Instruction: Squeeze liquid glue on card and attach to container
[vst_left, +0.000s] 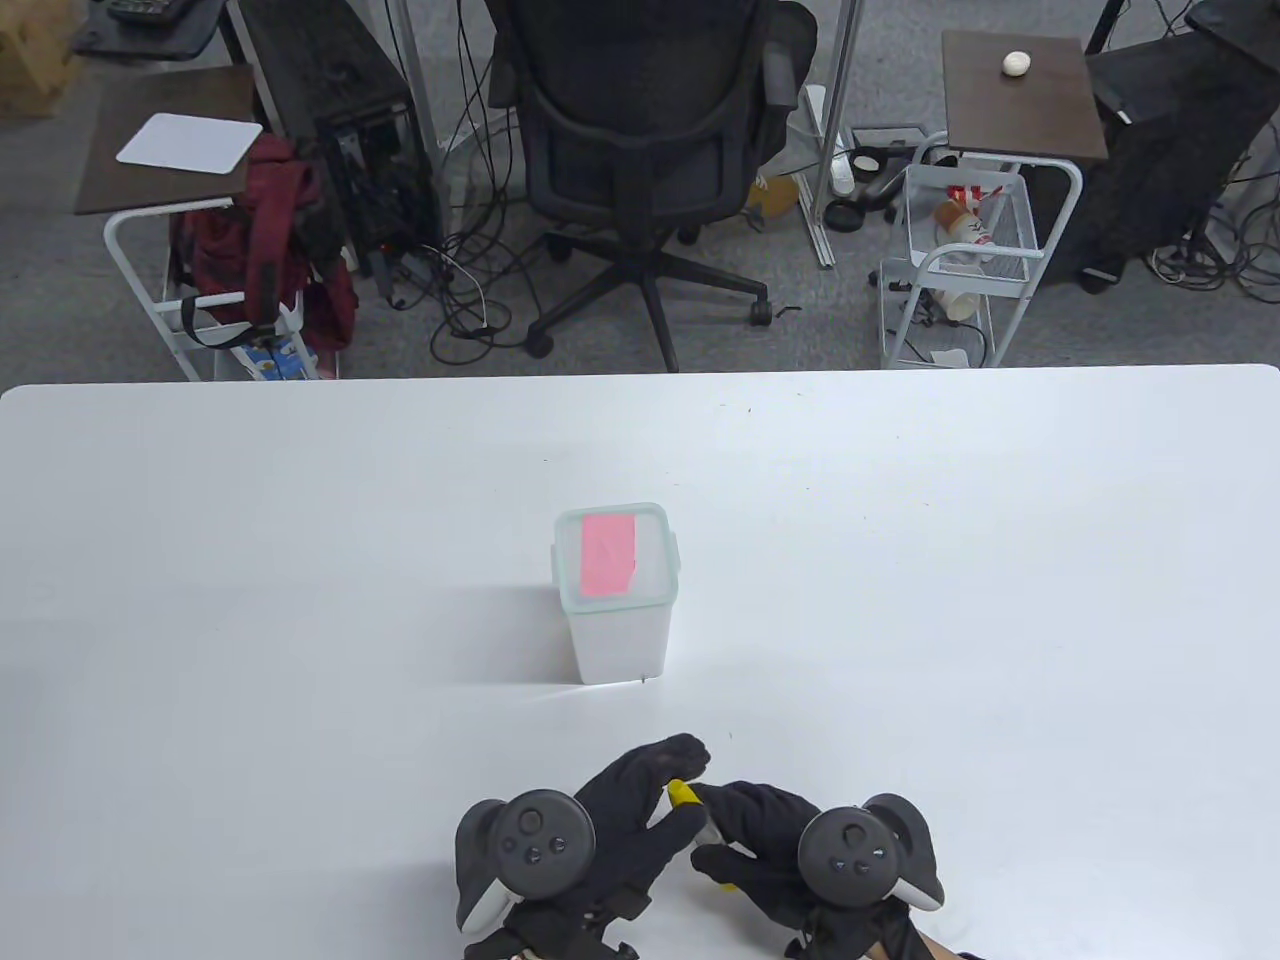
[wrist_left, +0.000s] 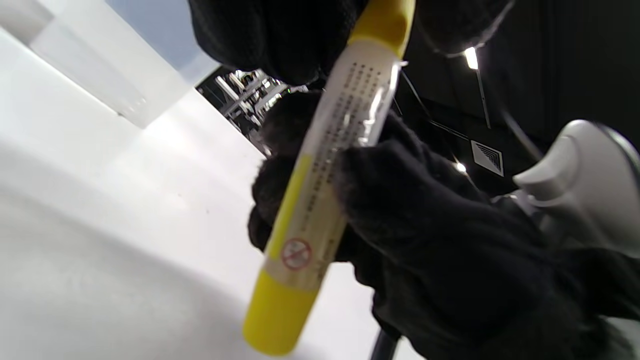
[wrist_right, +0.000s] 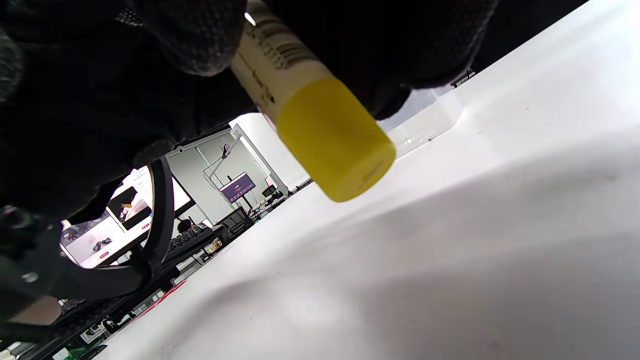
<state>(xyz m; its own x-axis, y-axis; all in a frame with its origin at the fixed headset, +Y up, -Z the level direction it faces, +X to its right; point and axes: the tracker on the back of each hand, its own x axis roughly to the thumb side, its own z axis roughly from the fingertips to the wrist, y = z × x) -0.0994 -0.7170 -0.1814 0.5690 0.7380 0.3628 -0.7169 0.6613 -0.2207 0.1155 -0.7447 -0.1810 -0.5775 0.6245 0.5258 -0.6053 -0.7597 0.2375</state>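
A white lidded container (vst_left: 618, 600) stands at the table's middle with a pink card (vst_left: 609, 555) lying on its lid. Near the front edge both hands hold a glue tube (vst_left: 688, 795) with yellow ends. My left hand (vst_left: 640, 800) grips its upper yellow end (wrist_left: 387, 22). My right hand (vst_left: 745, 840) grips its clear printed body (wrist_left: 325, 165), which also shows in the right wrist view (wrist_right: 270, 55) with its lower yellow end (wrist_right: 335, 145) free above the table. The container shows blurred in the left wrist view (wrist_left: 100, 75).
The white table (vst_left: 1000, 600) spreads wide on all sides of the container. Beyond its far edge stand an office chair (vst_left: 640, 150), two small side carts (vst_left: 960, 250) and a red backpack (vst_left: 270, 230).
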